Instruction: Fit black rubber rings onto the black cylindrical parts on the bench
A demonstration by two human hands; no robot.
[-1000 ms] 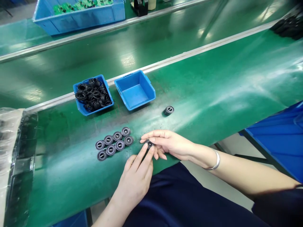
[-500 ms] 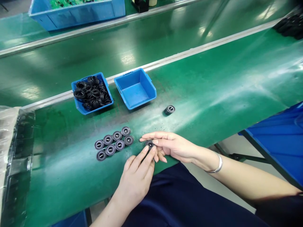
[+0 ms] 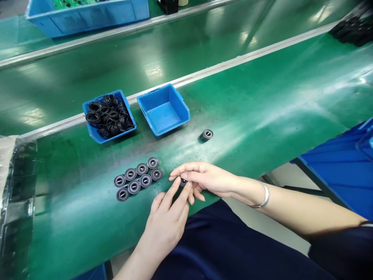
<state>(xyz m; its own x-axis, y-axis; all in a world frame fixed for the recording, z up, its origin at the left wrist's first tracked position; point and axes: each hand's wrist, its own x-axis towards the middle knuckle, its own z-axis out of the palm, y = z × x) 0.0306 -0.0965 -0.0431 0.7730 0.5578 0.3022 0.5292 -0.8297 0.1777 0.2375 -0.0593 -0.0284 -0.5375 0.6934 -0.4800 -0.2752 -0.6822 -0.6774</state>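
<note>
On the table (image 3: 262, 116), the bin of rings (image 3: 112, 137) sat just before the rail (image 3: 221, 67). A second bin (image 3: 163, 112) stood right of it, close beside. Farther right and slightly nearer the person lay a lone cap (image 3: 206, 135). Before the bin of rings, eight caps (image 3: 138, 178) lay in two touching rows. Also before it but farther right, the right hand (image 3: 208, 179) and left hand (image 3: 167, 221) met at a small part (image 3: 183, 181). Far behind it, beyond the rail, stood a large crate (image 3: 87, 17).

I am wearing the single camera on my head, looking forward and down at the table (image 3: 262, 116) from close above.
</note>
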